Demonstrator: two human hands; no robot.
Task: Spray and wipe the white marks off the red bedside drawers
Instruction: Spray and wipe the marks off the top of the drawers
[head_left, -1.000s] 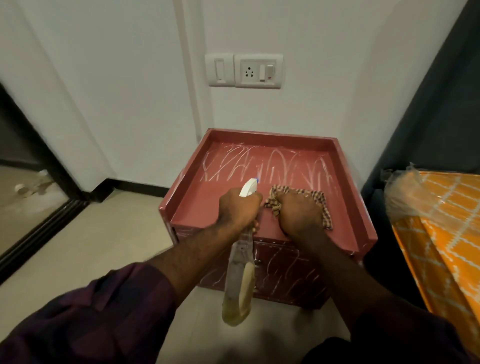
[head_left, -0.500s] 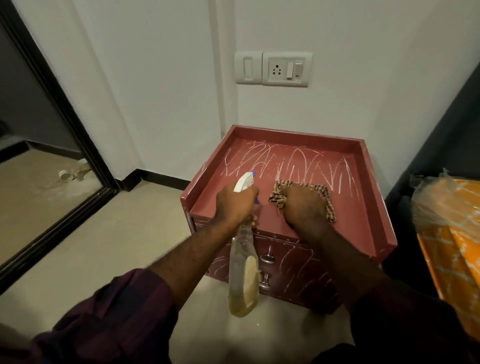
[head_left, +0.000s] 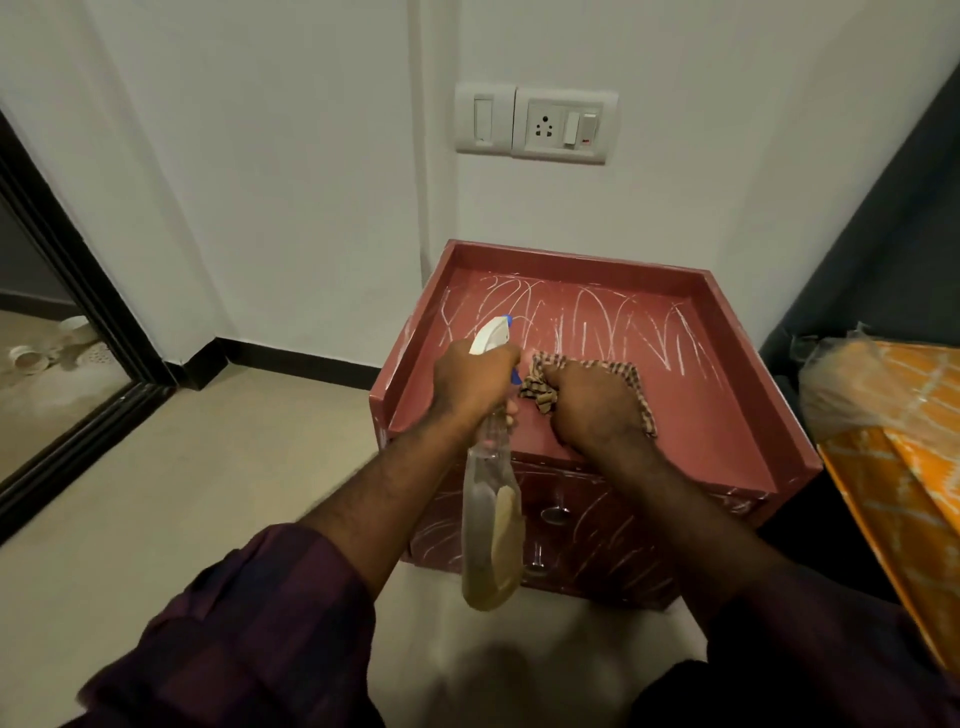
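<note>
Being gripped in the left hand (head_left: 470, 382) is the spray bottle (head_left: 491, 519); the cloth (head_left: 636, 379) is being clutched by the right hand (head_left: 587, 408) at the front edge of the drawers (head_left: 727, 415)

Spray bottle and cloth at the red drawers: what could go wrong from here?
1. The spray bottle in the left hand aims toward the wall below the socket; overspray might reach it.
2. The cloth is bunched under the right hand, so it may smear the white marks rather than lift them.
3. Scribbles on the drawer front could get missed.
</note>
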